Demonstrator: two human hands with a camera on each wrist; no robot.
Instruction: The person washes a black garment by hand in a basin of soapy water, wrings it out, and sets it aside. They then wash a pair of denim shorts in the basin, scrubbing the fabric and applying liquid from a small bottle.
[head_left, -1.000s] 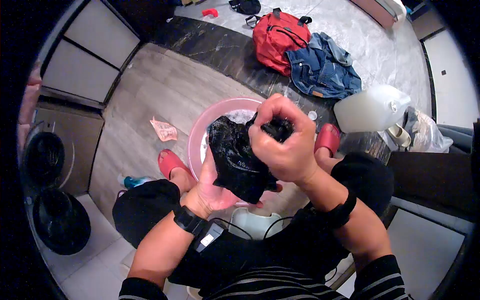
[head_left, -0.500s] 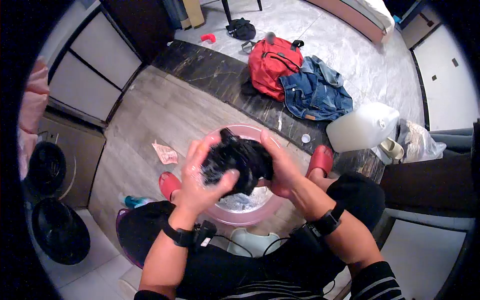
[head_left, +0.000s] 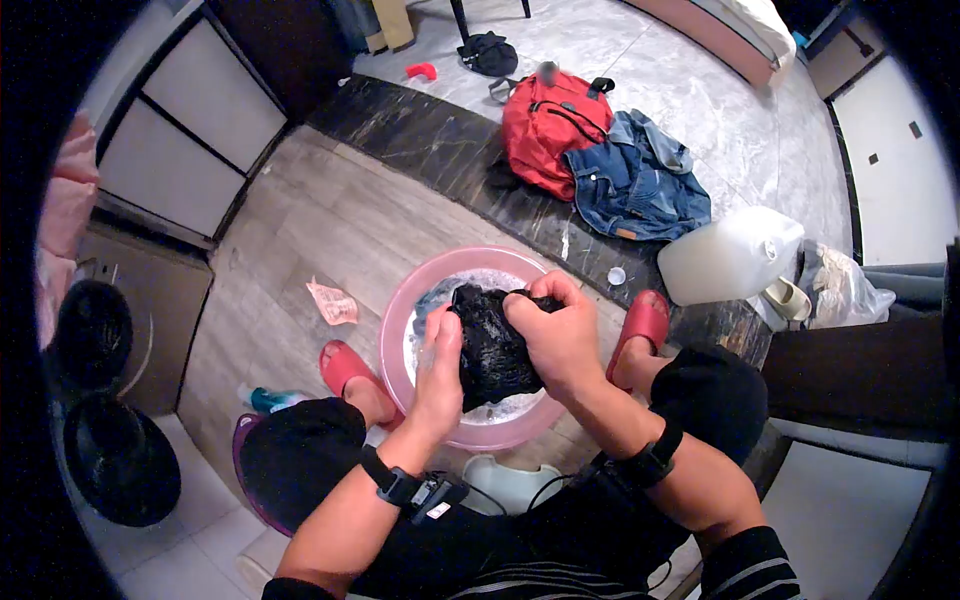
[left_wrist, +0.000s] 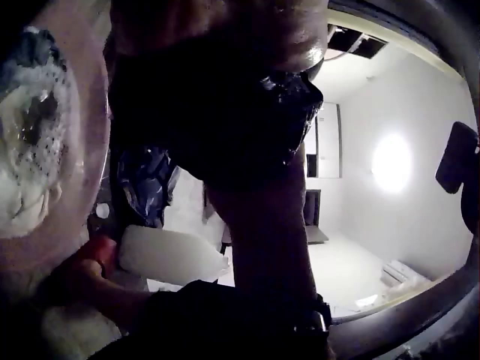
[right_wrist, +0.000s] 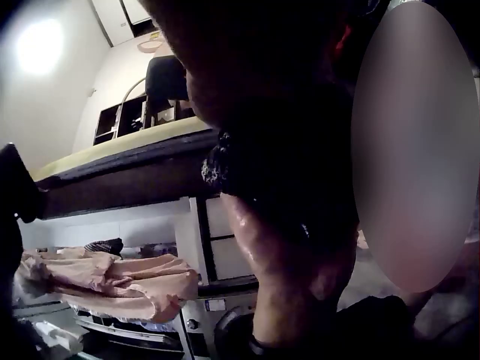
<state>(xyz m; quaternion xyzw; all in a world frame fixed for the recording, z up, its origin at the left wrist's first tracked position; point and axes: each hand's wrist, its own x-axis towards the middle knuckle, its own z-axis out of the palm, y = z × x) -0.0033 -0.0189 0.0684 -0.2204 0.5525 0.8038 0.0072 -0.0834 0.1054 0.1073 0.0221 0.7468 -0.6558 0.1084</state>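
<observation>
A wet, bunched black cloth (head_left: 495, 350) is held up in front of me, over a pink basin (head_left: 490, 437) of sudsy water. My left hand (head_left: 438, 375) grips its left side, thumb uppermost. On the other side my right hand (head_left: 560, 335) has its fingers curled over the cloth's upper right edge. In the left wrist view the cloth (left_wrist: 210, 135) is a dark mass with a shiny wet edge. More fabric lies among the suds in the basin (left_wrist: 94, 142). The right wrist view shows the cloth (right_wrist: 292, 165) mostly in shadow against the other hand.
Red slippers (head_left: 640, 325) on my feet flank the basin. A pale stool (head_left: 512, 485) stands close in front of me. Beyond lie a red backpack (head_left: 550, 130), a denim garment (head_left: 640, 185) and a white jug (head_left: 730, 255). A pink wrapper (head_left: 333, 302) is on the floor at left.
The cloth was first spread over the left palm with the right fist above, then bunched between both hands. Now it hangs flatter between them, the right fingers curled at its top edge.
</observation>
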